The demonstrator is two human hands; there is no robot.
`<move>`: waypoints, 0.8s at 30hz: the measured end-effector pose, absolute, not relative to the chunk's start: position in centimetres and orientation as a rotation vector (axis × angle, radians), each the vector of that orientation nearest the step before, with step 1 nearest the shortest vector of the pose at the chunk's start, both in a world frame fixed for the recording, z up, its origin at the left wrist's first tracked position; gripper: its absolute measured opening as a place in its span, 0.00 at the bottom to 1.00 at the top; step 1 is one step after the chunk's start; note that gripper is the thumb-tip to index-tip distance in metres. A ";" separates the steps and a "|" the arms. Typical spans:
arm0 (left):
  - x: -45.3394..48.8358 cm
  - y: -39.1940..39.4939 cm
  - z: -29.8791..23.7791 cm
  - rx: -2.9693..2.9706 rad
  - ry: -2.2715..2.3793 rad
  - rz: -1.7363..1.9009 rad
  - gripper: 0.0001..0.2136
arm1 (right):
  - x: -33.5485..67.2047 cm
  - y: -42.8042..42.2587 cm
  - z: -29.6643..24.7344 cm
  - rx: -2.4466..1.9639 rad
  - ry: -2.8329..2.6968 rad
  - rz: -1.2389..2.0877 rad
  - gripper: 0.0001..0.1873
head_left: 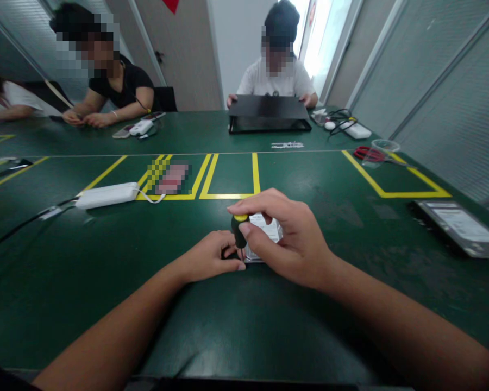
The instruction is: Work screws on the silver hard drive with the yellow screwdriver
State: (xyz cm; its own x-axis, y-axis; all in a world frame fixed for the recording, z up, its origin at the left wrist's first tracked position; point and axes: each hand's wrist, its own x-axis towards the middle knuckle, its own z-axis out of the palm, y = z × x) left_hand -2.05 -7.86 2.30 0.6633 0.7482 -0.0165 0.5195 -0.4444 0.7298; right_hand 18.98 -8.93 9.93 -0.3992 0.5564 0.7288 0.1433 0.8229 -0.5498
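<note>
My right hand (287,236) is closed on a stubby screwdriver (239,231) with a black handle and a yellow top. The screwdriver stands upright, its thin shaft pointing down at the near left corner of a small hard drive (269,228). This drive is silver with a white label and lies on the green table, partly hidden behind my right hand. My left hand (212,255) grips the drive's left side, the thumb at the near corner and the other fingers curled behind it. Where exactly the screwdriver's tip rests is too small to tell.
A larger hard drive (464,228) lies on the right. A white power strip (108,195) with a black cable is on the left, beside a blurred phone (173,179). Yellow tape (228,196) marks the green table (236,336). Opposite, a person holds a black panel (269,111).
</note>
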 end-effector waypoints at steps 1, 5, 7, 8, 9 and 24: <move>-2.0 -7.9 2.3 2.147 0.990 0.409 0.14 | 18.9 -8.8 9.9 -0.504 -1.959 0.491 0.09; -2.0 -8.1 2.4 2.137 1.022 0.421 0.13 | 18.8 -8.6 9.7 -0.486 -1.954 0.483 0.08; -1.9 -8.1 2.4 2.136 1.012 0.430 0.12 | 18.8 -8.6 9.8 -0.498 -1.947 0.495 0.08; -1.9 -8.1 2.4 2.138 1.006 0.435 0.12 | 18.8 -8.6 9.8 -0.494 -1.945 0.504 0.08; -1.9 -8.0 2.4 2.138 1.000 0.435 0.12 | 18.9 -8.6 9.8 -0.483 -1.947 0.514 0.08; -1.9 -8.0 2.3 2.131 1.015 0.435 0.12 | 19.0 -8.7 9.8 -0.448 -1.961 0.525 0.12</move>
State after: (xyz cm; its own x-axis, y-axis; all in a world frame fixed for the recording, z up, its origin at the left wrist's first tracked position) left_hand -1.85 -8.00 2.34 0.6325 0.7745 -0.0059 0.5299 -0.4271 0.7326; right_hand 18.97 -8.74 9.81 -0.4177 0.5224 0.7434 0.0816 0.8364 -0.5420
